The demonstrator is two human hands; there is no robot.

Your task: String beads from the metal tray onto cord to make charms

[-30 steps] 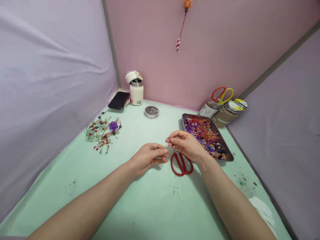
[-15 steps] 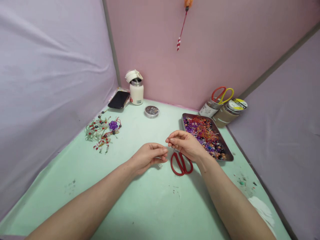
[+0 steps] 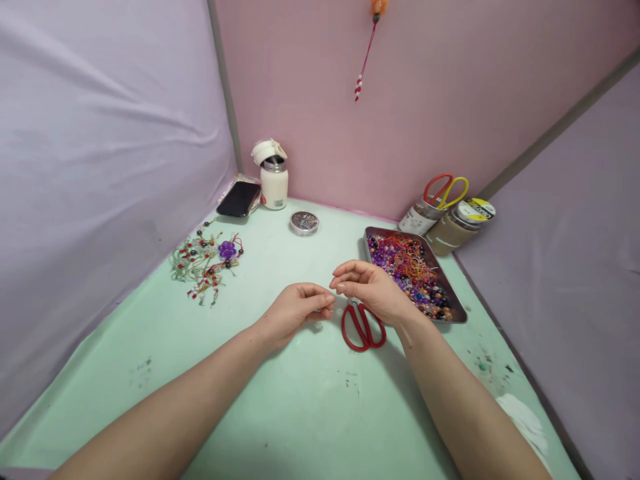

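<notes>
Pinching narrowly with the left hand [image 3: 295,313] over the worktop [image 3: 280,400], curling loosely with the right hand [image 3: 377,290] just beside; cannot tell of anything held in the fingers [image 3: 316,304]. Just below the left hand, a small clear piece [image 3: 318,325]; by the right, red-handled scissors [image 3: 366,327]. In the metal tray [image 3: 461,313], mixed beads [image 3: 439,303] and tangled orange cord [image 3: 413,257]. In the labelled jar [image 3: 416,221] behind, red and yellow handles [image 3: 448,191]. Beside it, a lidded jar [image 3: 450,233], contents hidden. Leftward, a round case [image 3: 304,223] and open-lidded white bottle [image 3: 275,188], contents unclear.
</notes>
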